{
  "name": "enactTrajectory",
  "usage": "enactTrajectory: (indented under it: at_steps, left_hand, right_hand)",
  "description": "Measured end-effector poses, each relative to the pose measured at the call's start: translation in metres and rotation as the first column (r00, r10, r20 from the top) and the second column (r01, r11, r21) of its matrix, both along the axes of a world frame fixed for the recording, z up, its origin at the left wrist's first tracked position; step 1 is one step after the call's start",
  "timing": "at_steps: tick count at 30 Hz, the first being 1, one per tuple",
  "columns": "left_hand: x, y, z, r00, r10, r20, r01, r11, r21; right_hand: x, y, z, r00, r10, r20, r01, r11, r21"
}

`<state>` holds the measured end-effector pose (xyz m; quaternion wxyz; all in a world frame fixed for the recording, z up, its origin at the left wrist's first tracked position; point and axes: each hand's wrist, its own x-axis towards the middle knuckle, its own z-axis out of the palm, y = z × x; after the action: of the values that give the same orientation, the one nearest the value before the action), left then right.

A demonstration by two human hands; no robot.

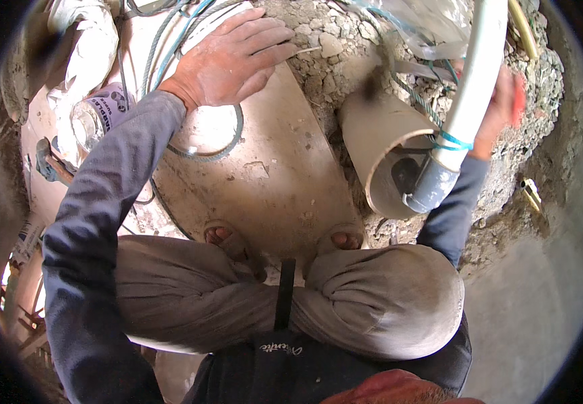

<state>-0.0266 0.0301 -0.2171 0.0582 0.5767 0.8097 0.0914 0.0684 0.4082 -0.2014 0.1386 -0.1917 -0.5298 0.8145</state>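
My left hand [241,59] is open, palm down with fingers stretched out, over coils of blue-green rope [216,153] and a light, dusty board [251,182]. My right hand [495,111], smeared by motion, is partly hidden behind a white plastic pipe [478,74]. Its fingers are curled round something red [519,99] whose kind I cannot make out. The pipe slants down to a grey end fitting [433,185], with blue-green cord [454,141] tied round it. This end overlaps the mouth of a wide beige pipe [386,151] lying in the rubble.
Broken concrete and rubble [328,44] lie ahead and to the right, with clear plastic sheeting [433,27] at the top. A white and purple can [106,111] stands at left near a white cloth bag [93,47]. A small brass-coloured pipe stub [532,192] sticks out at right.
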Motion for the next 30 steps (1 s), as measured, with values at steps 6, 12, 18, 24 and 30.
enactTrajectory:
  at_steps: [6, 12, 18, 24, 30]
  left_hand:
    - [-0.002, 0.001, 0.001, 1.0, -0.003, -0.027, 0.003, 1.0, 0.002]
    - [0.0, 0.007, 0.002, 0.999, -0.007, -0.031, 0.006, 1.0, -0.008]
    - [0.004, 0.006, 0.009, 1.0, 0.014, -0.013, -0.015, 0.998, -0.063]
    - [-0.001, 0.005, 0.008, 1.0, -0.022, -0.005, 0.022, 0.999, -0.037]
    - [0.003, 0.006, 0.006, 1.0, -0.011, 0.016, 0.013, 0.997, -0.072]
  right_hand:
    - [0.005, 0.01, -0.083, 0.961, 0.257, -0.098, -0.275, 0.913, -0.301]
    - [0.006, 0.083, -0.024, 0.945, 0.269, 0.185, -0.273, 0.338, 0.901]
    - [0.014, 0.051, 0.027, 0.98, 0.153, -0.126, -0.143, 0.986, 0.087]
    - [0.013, 0.006, -0.087, 0.97, 0.235, -0.063, -0.234, 0.972, 0.016]
    - [0.054, 0.092, -0.057, 0.932, 0.23, 0.281, -0.352, 0.387, 0.852]
